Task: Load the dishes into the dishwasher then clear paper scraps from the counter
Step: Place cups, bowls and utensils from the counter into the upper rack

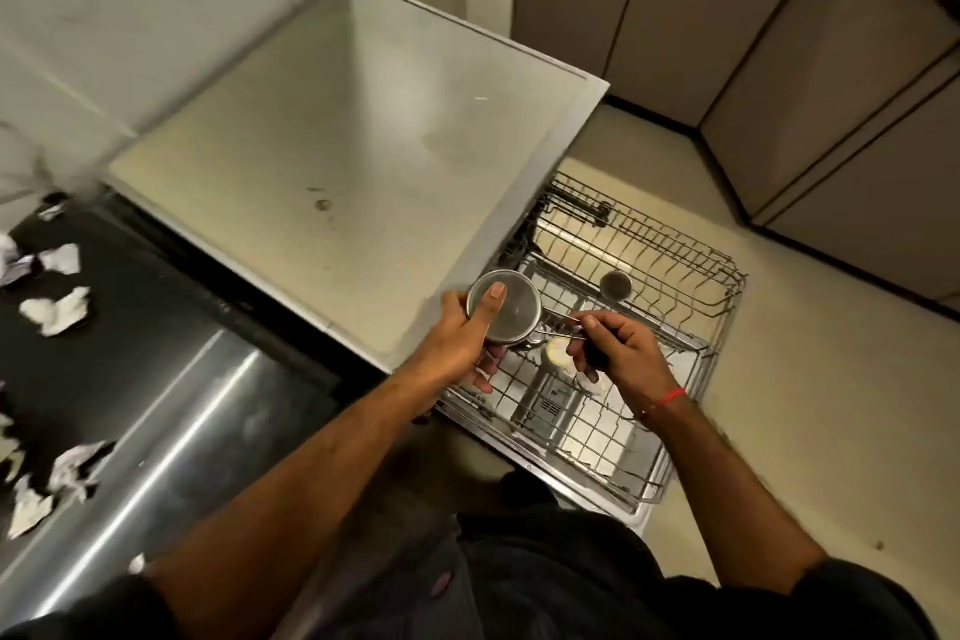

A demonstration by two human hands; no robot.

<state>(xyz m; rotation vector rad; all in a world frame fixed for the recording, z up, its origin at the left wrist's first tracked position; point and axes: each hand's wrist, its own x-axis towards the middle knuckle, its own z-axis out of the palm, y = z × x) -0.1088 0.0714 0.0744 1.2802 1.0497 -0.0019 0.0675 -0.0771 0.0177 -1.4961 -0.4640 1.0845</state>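
While the left hand (457, 333) grips a steel bowl (505, 308) over the dishwasher rack (691, 359) edge, right hand (621, 353) pinching blurred cutlery (563, 334) (type unclear), crumpled paper scraps (57, 309) cut off at worktop's left edge.
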